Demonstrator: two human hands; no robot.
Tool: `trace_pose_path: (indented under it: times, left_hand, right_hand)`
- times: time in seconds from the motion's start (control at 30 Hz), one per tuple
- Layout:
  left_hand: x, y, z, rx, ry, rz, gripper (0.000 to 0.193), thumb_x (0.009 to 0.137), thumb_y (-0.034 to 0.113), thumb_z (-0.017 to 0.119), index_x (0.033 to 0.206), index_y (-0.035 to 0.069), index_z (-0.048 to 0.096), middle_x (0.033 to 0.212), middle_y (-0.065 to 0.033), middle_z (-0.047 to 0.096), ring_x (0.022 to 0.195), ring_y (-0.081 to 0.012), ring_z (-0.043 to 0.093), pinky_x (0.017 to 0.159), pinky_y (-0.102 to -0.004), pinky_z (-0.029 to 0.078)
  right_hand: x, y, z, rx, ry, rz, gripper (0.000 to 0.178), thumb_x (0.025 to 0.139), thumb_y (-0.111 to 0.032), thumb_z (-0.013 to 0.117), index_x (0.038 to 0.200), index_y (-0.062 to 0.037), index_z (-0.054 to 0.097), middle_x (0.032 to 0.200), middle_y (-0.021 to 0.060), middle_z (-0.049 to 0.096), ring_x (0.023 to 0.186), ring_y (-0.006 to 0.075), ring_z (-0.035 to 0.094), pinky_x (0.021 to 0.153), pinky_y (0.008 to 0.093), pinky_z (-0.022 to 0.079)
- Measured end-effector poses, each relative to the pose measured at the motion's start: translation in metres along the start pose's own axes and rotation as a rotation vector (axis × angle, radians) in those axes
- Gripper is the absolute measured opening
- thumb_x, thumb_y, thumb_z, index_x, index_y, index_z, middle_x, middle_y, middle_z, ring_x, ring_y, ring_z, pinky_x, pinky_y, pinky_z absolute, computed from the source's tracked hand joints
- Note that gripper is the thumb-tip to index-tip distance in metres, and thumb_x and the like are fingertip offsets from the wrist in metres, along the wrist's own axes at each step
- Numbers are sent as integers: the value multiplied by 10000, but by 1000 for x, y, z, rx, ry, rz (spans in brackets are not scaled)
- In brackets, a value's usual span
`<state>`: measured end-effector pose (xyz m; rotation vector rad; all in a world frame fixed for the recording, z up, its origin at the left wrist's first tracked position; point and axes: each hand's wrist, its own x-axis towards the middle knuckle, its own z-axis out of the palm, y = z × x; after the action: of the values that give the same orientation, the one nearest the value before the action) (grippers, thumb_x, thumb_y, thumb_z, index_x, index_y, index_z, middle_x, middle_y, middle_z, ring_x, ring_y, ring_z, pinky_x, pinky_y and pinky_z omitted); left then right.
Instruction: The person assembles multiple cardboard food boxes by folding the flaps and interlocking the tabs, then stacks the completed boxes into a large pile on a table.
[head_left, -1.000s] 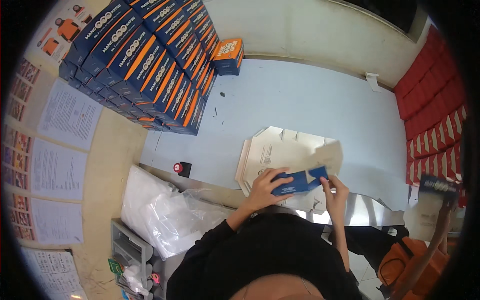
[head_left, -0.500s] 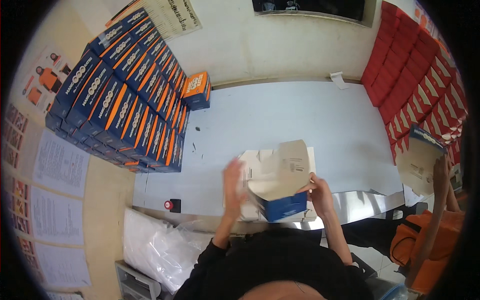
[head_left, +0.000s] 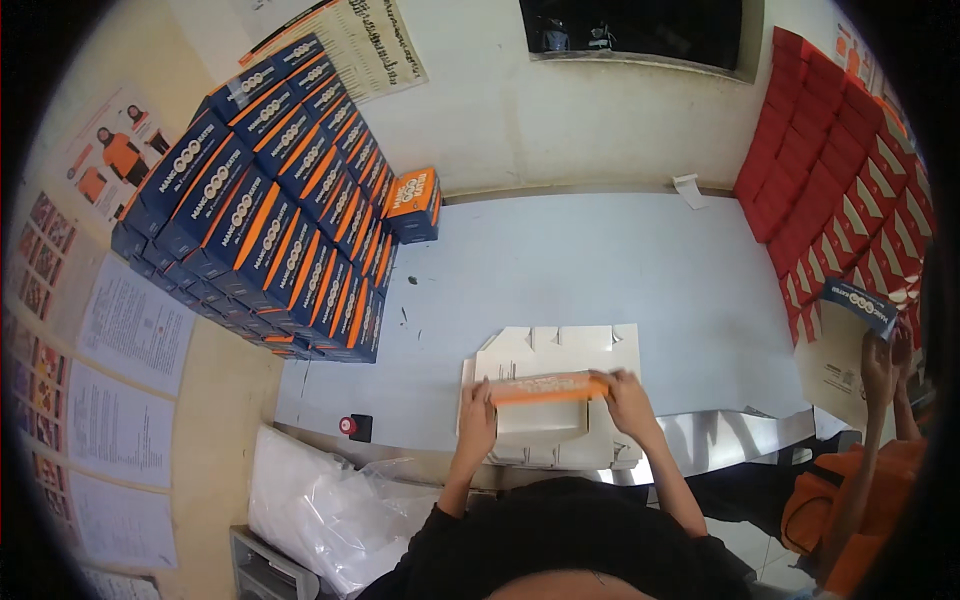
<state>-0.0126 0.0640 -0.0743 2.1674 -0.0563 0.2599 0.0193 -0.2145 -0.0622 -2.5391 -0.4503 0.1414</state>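
Observation:
Both my hands hold a partly folded carton box [head_left: 548,388] by its two ends. Its orange panel faces me, slightly blurred, and its pale inside shows below that panel. My left hand [head_left: 477,422] is closed on the left end. The fingers of my right hand [head_left: 628,402] grip the right end, close to the top edge. Beneath the box lies a stack of flat pale carton blanks [head_left: 585,348], some with printed marks, at the near edge of the table [head_left: 560,265].
Folded blue-and-orange boxes [head_left: 290,225] are piled high at left, with a single box [head_left: 412,205] beside them. Red boxes [head_left: 800,150] are stacked at right. A co-worker's hands [head_left: 885,360] hold an unfolded carton [head_left: 835,365]. Clear plastic bags [head_left: 330,500] lie lower left.
The carton has turned from its blue side and tall raised flap to show its orange panel. My left hand has come onto its left end. The view has shifted slightly.

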Motion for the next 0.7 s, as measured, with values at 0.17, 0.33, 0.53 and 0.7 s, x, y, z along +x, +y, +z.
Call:
trace_pose_path:
  times: [0.17, 0.33, 0.53, 0.7]
  left_hand:
    - [-24, -54, 62, 125, 185, 63, 469, 781, -67, 394, 1245, -32, 455, 1163, -228, 479, 1012, -373, 466, 910, -424, 381]
    - [-12, -35, 58, 2, 239, 5, 453, 799, -45, 430, 1250, -16, 459, 1215, -202, 449, 1039, -365, 454, 931, -417, 369]
    - [-32, -65, 45, -112, -104, 76, 591, 811, 108, 585, 1349, 40, 352, 1340, -190, 335, 1199, -384, 352, 1028, -433, 292]
    - [-29, -63, 25, -78, -360, 141, 830, 768, 235, 693, 1426, 61, 219, 1443, -219, 204, 1302, -429, 203, 1074, -468, 225]
  right_hand:
    - [-9, -5, 61, 515, 137, 100, 452, 826, -36, 468, 1269, -52, 381, 990, 269, 576, 862, 447, 565, 786, 475, 453]
    - [1, -19, 46, 388, 216, 132, 371, 806, -5, 445, 1175, -47, 440, 976, 242, 591, 897, 427, 554, 799, 482, 432]
    - [-27, -2, 47, 352, -16, 14, 695, 791, -122, 592, 1406, -66, 273, 1151, 247, 523, 1064, 403, 480, 923, 451, 393]
    - [-25, 10, 43, 362, -70, -197, 937, 731, -330, 720, 1438, -26, 185, 1286, 283, 390, 1090, 439, 431, 978, 435, 367]
